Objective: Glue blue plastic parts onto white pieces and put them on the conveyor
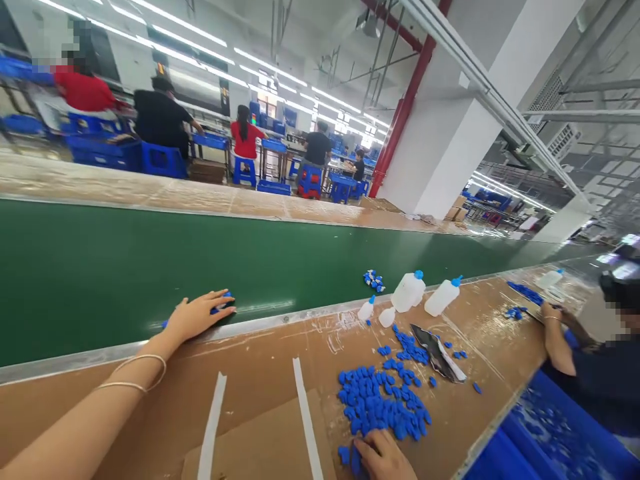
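Stretched out over the near edge of the green conveyor belt (125,267), my left hand (200,315) is curled round some small blue pieces (223,304), which show between its fingers. My right hand (383,457) is at the bottom of the view, its fingers bent over blue pieces at the near side of a large pile (380,400) on the brown cardboard-covered table (265,373). Whether that hand grips a piece cannot be made out. A small cluster of blue and white pieces (373,281) lies on the belt.
White plastic bottles (409,291) with blue caps stand beyond the pile, near a torn black wrapper (440,353). Two white tape strips (306,413) run along the table. At the right, a person (590,360) handles blue pieces beside a blue bin (555,433). Other people sit beyond the belt.
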A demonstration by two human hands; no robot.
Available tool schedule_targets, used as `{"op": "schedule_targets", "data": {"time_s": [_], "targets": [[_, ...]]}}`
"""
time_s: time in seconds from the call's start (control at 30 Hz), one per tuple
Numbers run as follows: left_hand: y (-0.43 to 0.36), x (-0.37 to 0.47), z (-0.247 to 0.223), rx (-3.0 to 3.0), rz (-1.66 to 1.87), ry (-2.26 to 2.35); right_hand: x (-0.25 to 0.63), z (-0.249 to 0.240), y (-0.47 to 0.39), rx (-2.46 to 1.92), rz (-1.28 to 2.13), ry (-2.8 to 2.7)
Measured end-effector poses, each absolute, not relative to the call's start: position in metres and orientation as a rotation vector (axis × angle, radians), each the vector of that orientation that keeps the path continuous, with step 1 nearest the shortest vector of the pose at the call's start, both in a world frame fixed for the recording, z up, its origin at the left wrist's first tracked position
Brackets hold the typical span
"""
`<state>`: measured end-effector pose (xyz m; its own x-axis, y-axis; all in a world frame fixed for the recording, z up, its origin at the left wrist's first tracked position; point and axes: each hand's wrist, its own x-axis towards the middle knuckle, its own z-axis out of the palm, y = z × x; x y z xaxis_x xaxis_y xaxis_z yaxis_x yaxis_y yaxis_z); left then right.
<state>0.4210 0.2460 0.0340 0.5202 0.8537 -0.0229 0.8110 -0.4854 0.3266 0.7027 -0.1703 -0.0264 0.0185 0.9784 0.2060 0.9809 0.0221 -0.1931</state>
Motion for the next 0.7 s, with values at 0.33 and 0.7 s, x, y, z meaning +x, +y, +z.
{"op": "schedule_targets", "data": {"time_s": [0.33,0.7], "targets": [[0.196,0.394,0.043,2.468,0.255,1.538,0.681,-0.010,-0.170,-2.059,0.163,-1.939],[0.175,0.368,0.055,2.361,0.259,1.688,0.696,0.050,-0.150,-1.946,0.433,-1.867]]}}
